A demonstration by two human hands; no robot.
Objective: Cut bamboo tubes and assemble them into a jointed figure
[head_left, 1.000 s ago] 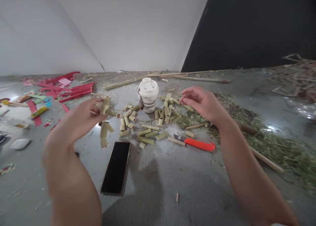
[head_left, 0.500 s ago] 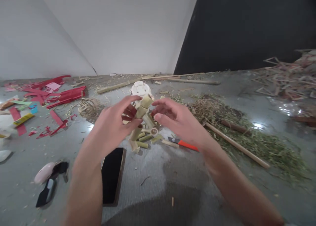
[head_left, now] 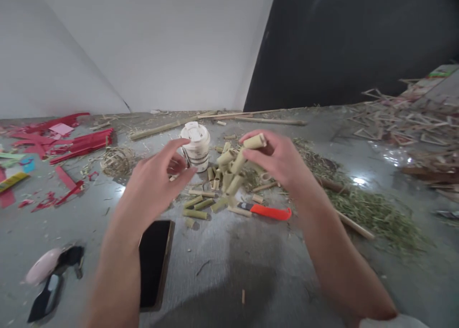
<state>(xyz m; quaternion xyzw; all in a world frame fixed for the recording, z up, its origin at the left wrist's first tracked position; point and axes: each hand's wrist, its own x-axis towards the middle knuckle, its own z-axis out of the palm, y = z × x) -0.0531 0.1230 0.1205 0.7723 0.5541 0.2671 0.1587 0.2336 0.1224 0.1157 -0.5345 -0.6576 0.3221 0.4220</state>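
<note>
From the head camera, several things are hard to read. My right hand [head_left: 283, 160] is closed around the top of a jointed string of bamboo pieces [head_left: 233, 171], which hangs tilted above the floor, in front of the white cup [head_left: 195, 146]. The palm covers its upper end, and I cannot tell how the pieces are joined. My left hand [head_left: 154, 184] is open with the fingers spread, holds nothing, and is just left of the string without touching it. My left forearm covers one edge of the dark phone [head_left: 154, 263] lying flat on the floor. At lower left a pink object [head_left: 42, 272] and a black one [head_left: 53, 289] are too blurred to identify.

The cup is the only container. Its lid is on, so I cannot see inside.

Loose bamboo pieces [head_left: 195, 204] lie scattered under the hanging string. An orange-handled knife [head_left: 268, 212] lies just beside them, its blade end lost among the pieces. Green shavings [head_left: 362, 206] and a long stick [head_left: 353, 225] lie to the right. Red paper strips [head_left: 81, 141] and a woven ball [head_left: 115, 160] lie to the left.
</note>
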